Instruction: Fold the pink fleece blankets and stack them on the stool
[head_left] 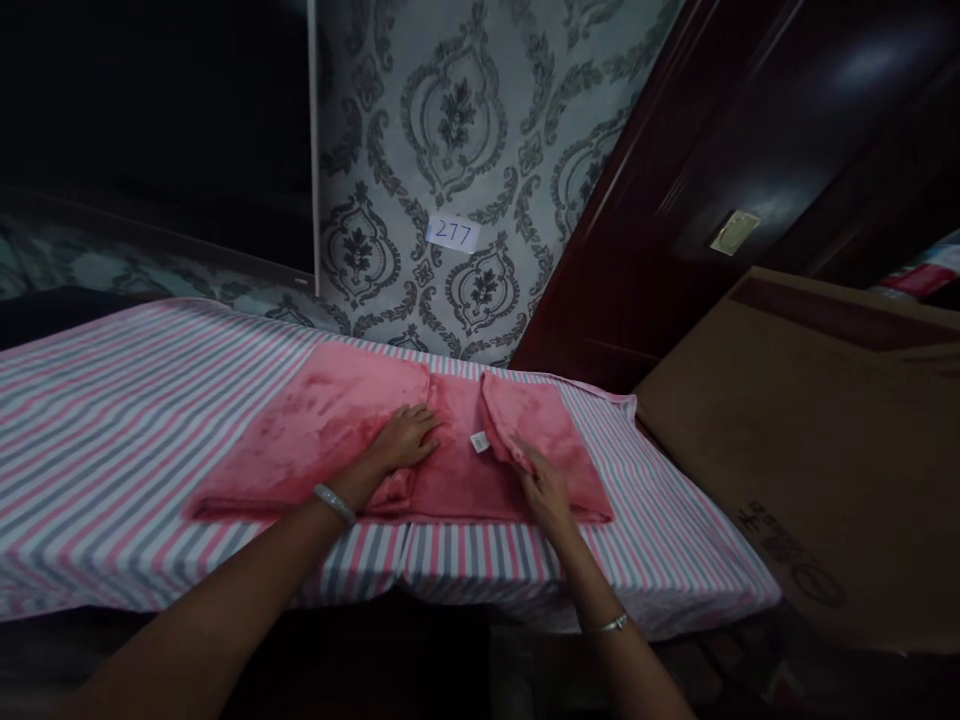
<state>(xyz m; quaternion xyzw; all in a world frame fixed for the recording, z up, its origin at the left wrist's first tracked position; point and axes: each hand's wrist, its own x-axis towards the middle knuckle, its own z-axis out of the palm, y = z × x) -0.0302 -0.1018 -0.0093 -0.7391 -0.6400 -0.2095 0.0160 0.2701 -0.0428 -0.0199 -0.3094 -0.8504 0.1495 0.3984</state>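
A pink plush blanket (300, 430) lies across the striped cloth, with both its left and right parts folded in toward the middle. A lower layer shows in the gap between the two folds. My left hand (405, 438) rests flat on the inner edge of the left fold, fingers stretched out. At the inner edge of the right fold, my right hand (541, 485) grips the blanket's edge between thumb and fingers. Close to that edge a small white label (479, 441) sticks out. Each wrist wears a silvery bracelet.
A striped cloth (135, 400) covers the table. To the right stands a large cardboard box (825, 470), close to a dark red cabinet (600, 250). Behind the table are a patterned wall (450, 100) with a paper marked 277 (453, 233) and a dark screen (150, 120).
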